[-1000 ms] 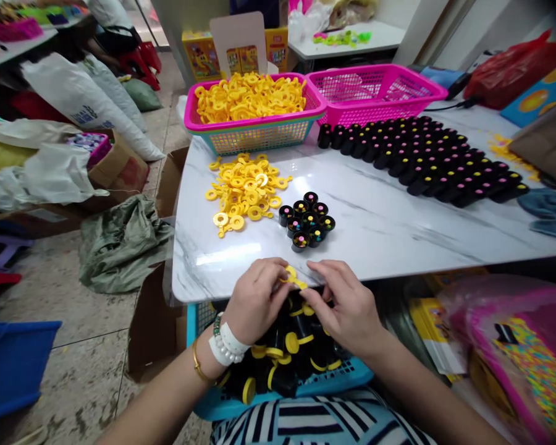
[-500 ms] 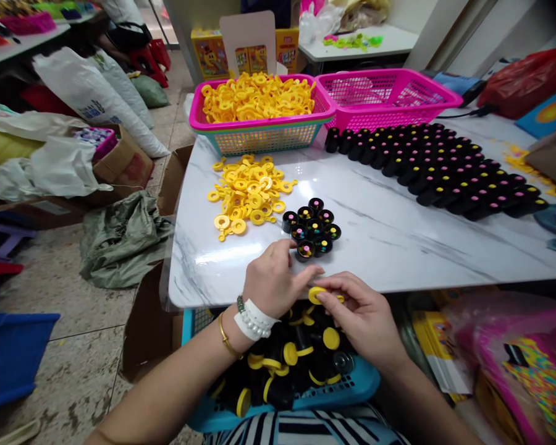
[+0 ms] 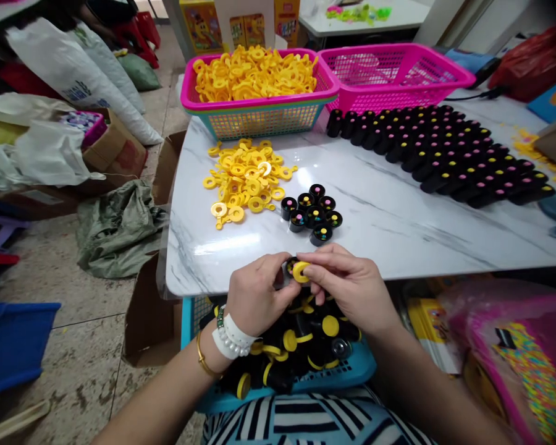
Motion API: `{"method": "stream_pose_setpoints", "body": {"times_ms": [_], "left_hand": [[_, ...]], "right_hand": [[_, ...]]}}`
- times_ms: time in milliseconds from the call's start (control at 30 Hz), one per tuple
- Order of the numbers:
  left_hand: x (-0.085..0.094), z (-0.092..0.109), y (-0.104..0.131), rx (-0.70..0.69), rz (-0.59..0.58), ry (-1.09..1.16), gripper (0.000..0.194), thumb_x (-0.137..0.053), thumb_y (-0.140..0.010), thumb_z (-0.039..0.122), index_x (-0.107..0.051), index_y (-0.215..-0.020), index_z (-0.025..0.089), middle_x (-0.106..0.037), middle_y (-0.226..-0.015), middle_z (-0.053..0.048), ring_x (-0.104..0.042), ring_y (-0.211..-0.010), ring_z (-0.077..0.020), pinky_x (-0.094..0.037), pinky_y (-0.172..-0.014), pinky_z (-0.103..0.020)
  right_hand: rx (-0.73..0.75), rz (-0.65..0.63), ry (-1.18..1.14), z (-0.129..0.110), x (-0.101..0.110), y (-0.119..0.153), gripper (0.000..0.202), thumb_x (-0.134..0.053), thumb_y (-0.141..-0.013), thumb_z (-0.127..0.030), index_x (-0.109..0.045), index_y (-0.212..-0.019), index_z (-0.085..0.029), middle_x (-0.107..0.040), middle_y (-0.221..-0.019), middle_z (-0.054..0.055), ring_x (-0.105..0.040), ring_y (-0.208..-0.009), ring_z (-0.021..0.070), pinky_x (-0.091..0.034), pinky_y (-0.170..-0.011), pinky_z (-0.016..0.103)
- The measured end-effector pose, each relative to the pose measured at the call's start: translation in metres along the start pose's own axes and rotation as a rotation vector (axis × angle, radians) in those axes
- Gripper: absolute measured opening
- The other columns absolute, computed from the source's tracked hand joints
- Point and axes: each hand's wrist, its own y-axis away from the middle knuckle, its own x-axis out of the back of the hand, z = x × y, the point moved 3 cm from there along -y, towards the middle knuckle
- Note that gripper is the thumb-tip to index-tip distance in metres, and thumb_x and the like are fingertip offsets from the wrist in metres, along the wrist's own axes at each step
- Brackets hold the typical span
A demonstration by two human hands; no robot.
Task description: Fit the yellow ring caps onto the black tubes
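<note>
My left hand (image 3: 259, 293) grips a small black cup (image 3: 291, 266) by its side, just past the table's near edge. Between the thumb and fingers of my right hand (image 3: 352, 284) is a yellow ring-shaped cap (image 3: 301, 272), held against the mouth of that cup. Beyond my hands stands a cluster of several open black cups (image 3: 315, 215) with coloured bits inside. A loose pile of yellow ring caps (image 3: 248, 176) lies to the left of them. Below my hands, a blue basket (image 3: 356, 371) holds black cups with yellow caps (image 3: 290, 340).
A pink basket (image 3: 259, 105) heaped with yellow caps stands at the back, beside another pink basket (image 3: 398, 86). Rows of black cups (image 3: 440, 151) fill the right of the marble-patterned table (image 3: 398, 241). Cardboard boxes (image 3: 141, 321) and sacks stand on the floor at left.
My left hand has picked the nearest black cup out of the cluster and drawn it toward me. My right hand has brought the yellow ring cap up to it. The view has shifted slightly.
</note>
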Motion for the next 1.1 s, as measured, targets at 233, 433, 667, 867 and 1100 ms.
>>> {"method": "stream_pose_setpoints", "body": {"times_ms": [233,433,667,867,1100], "left_hand": [[-0.004,-0.002,-0.001,0.01,-0.034,0.051,0.022,-0.061,-0.083,0.025,-0.063,-0.104,0.018,-0.068,-0.079,-0.001,-0.061,-0.067,-0.0131,-0.044,-0.059,-0.023],[-0.005,-0.006,0.001,0.0,-0.029,0.098,0.019,-0.057,-0.087,0.029,-0.065,-0.101,0.018,-0.068,-0.075,0.0,-0.06,-0.063,-0.0124,-0.042,-0.057,-0.023],[-0.004,-0.007,-0.003,0.053,-0.118,0.121,0.017,-0.061,-0.082,0.027,-0.065,-0.096,0.019,-0.065,-0.069,0.002,-0.058,-0.06,-0.0126,-0.041,-0.057,-0.023],[-0.005,-0.006,-0.002,0.048,-0.101,0.082,0.014,-0.062,-0.081,0.028,-0.064,-0.091,0.019,-0.067,-0.075,0.001,-0.059,-0.061,-0.0127,-0.039,-0.055,-0.024],[-0.004,-0.006,-0.002,0.046,-0.079,0.075,0.014,-0.061,-0.082,0.029,-0.065,-0.091,0.019,-0.068,-0.074,0.0,-0.061,-0.063,-0.0144,-0.04,-0.055,-0.025]], "right_hand": [[-0.142,0.066,0.107,0.002,-0.01,-0.006,0.027,-0.076,-0.077,-0.037,-0.069,-0.092,-0.015,-0.056,-0.05,-0.004,-0.049,-0.036,0.0064,-0.041,-0.035,0.015],[-0.135,0.148,0.101,0.011,-0.016,-0.003,0.029,-0.071,-0.081,-0.042,-0.055,-0.081,-0.017,-0.049,-0.038,-0.008,-0.039,-0.027,0.0054,-0.028,-0.028,0.013],[-0.138,0.081,0.055,0.008,-0.017,-0.004,0.03,-0.071,-0.082,-0.041,-0.052,-0.079,-0.018,-0.051,-0.046,-0.008,-0.039,-0.025,0.004,-0.025,-0.026,0.012],[-0.063,0.129,0.052,0.011,-0.018,0.002,0.025,-0.068,-0.086,-0.038,-0.054,-0.081,-0.018,-0.05,-0.047,-0.009,-0.039,-0.027,0.0034,-0.025,-0.027,0.012],[-0.046,0.223,0.18,0.007,-0.016,0.002,0.026,-0.069,-0.083,-0.041,-0.057,-0.082,-0.019,-0.052,-0.048,-0.007,-0.039,-0.031,0.0046,-0.028,-0.029,0.014]]}}
